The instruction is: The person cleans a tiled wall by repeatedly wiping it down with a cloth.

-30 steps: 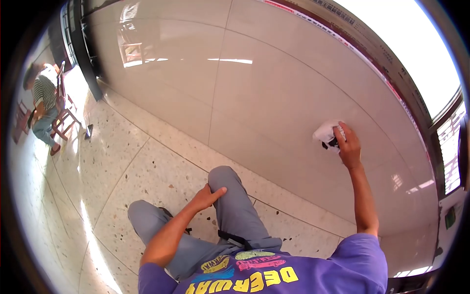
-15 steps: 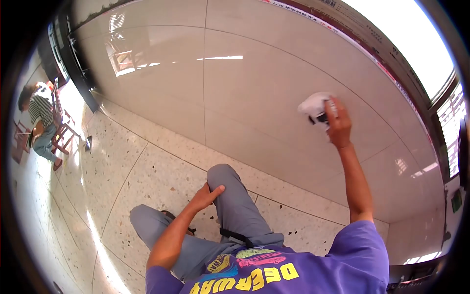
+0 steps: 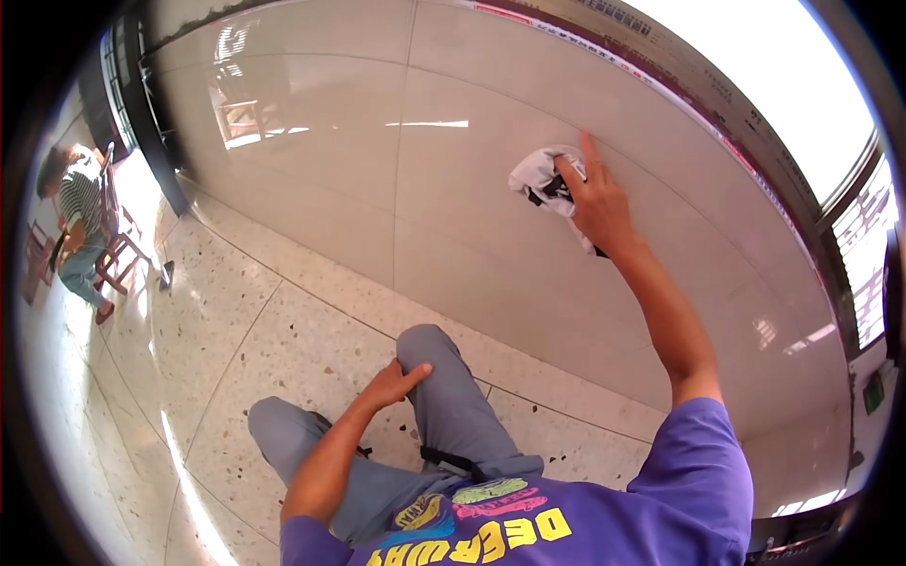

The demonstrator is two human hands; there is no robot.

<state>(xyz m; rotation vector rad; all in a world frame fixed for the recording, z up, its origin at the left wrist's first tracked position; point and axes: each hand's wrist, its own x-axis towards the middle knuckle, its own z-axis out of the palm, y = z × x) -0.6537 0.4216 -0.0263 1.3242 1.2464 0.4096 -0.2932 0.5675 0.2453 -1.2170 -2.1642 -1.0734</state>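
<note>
My right hand (image 3: 600,202) presses a crumpled white cloth (image 3: 542,174) with black patches against the glossy beige tiled wall (image 3: 481,217). Its index finger points up past the cloth and lies on the tile, while other fingers bend over the fabric. A loose end of cloth hangs below the palm. Lower down, my left hand (image 3: 394,384) rests on my bent knee (image 3: 429,351) in grey trousers. The thumb is stretched apart over the knee; the other fingers are partly hidden by it. That hand holds no object.
A window (image 3: 793,75) with a dark ledge (image 3: 698,90) and printed strip runs above the tiles. Speckled floor (image 3: 321,330) lies below. At far left a person (image 3: 83,208) sits on a wooden chair (image 3: 121,247), with a dark flat object (image 3: 167,275) on the floor nearby.
My right hand has moved left and slightly upward along the wall with the cloth, and its index finger now extends upward. My left hand stays on the knee.
</note>
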